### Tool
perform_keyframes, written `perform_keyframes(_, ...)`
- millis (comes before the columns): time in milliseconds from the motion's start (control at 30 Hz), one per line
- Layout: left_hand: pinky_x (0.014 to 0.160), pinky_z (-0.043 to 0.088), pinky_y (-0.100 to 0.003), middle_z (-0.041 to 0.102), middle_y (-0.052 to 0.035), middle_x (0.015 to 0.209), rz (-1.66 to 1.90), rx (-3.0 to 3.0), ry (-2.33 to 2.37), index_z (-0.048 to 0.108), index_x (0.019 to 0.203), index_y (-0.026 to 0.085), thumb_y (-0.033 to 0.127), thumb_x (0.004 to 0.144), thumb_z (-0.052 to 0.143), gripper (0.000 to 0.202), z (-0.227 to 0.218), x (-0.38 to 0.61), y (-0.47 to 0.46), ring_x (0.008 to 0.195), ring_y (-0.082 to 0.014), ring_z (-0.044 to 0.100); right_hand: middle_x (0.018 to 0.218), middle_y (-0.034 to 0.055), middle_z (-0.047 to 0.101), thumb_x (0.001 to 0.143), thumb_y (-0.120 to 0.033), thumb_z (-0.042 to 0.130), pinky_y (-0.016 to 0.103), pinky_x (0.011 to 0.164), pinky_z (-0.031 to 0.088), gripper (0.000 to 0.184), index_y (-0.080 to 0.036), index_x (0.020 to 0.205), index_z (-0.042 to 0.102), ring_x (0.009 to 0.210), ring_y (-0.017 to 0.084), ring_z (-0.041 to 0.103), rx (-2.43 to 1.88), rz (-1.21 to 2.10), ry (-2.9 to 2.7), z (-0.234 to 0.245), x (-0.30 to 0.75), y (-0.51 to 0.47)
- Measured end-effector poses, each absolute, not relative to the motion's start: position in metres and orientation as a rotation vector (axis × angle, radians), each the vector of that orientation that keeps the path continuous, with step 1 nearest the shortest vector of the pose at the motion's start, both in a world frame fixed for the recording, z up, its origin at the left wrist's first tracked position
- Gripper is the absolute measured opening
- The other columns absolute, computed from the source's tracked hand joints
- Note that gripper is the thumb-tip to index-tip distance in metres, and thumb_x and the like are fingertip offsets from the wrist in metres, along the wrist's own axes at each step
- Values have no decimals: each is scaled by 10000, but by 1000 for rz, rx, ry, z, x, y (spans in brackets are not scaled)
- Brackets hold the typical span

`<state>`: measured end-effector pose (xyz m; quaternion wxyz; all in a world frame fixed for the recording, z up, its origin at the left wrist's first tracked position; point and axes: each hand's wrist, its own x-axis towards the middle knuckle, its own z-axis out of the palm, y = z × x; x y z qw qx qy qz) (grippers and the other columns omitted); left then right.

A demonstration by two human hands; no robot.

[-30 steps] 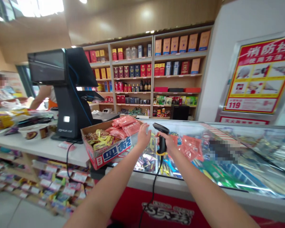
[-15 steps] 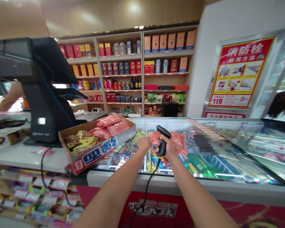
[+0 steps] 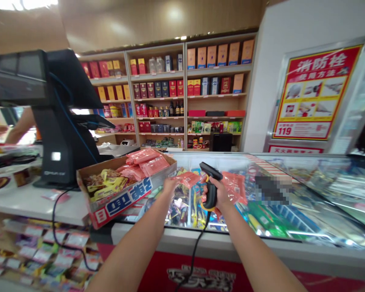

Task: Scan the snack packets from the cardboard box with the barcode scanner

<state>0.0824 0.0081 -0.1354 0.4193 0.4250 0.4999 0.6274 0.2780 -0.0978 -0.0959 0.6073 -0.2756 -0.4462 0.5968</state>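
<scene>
My left hand (image 3: 169, 185) pinches one end of a flat salmon-pink packet (image 3: 187, 179) above the freezer's glass top. In my right hand (image 3: 222, 195) is a black and yellow barcode scanner (image 3: 211, 190), its head pointing up and left and its cable hanging down. The packet's far end is close to the scanner; I cannot tell whether they touch. Further pink packets (image 3: 235, 187) lie on the glass just right of my right hand. Left of my left hand, an open cardboard box (image 3: 130, 199) holds pink packets and yellow ones.
A chest freezer (image 3: 316, 170) with a glass top and goods inside spans the front. To the left, a black cash register (image 3: 59, 121) stands on a white counter (image 3: 61, 209). Shelves of boxes and bottles (image 3: 158, 97) line the back wall. Another person's arm (image 3: 21, 125) shows at far left.
My left hand has moved left, away from the scanner and toward the box, so the pink packet now shows stretched out between both hands. The right hand keeps its grip on the scanner.
</scene>
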Motion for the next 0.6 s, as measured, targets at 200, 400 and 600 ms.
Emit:
perform_keyframes(200, 585, 474, -275, 575, 15, 571, 1678, 980, 1178, 542, 655, 169, 362, 572, 785, 322, -135, 92, 10, 578, -142, 590, 470, -36, 550, 731, -491, 682, 268, 356, 450, 313, -199, 819, 613, 344, 144, 516, -603, 1448, -972, -93, 278, -102)
perform_keyframes(400, 659, 497, -289, 563, 27, 676, 1842, 928, 996, 475, 795, 197, 398, 746, 651, 272, -127, 91, 6, 626, -128, 580, 519, 16, 628, 723, -366, 703, 239, 331, 441, 212, -167, 713, 632, 353, 132, 533, -812, 1404, -973, -94, 274, -97)
perform_keyframes(600, 786, 470, -313, 562, -9, 769, 2041, 1152, 1294, 476, 810, 217, 284, 859, 510, 89, -121, 83, -2, 769, -174, 559, 442, 19, 598, 749, -386, 677, 236, 340, 444, 241, -159, 679, 635, 339, 141, 536, -827, 1415, -1102, -94, 275, -98)
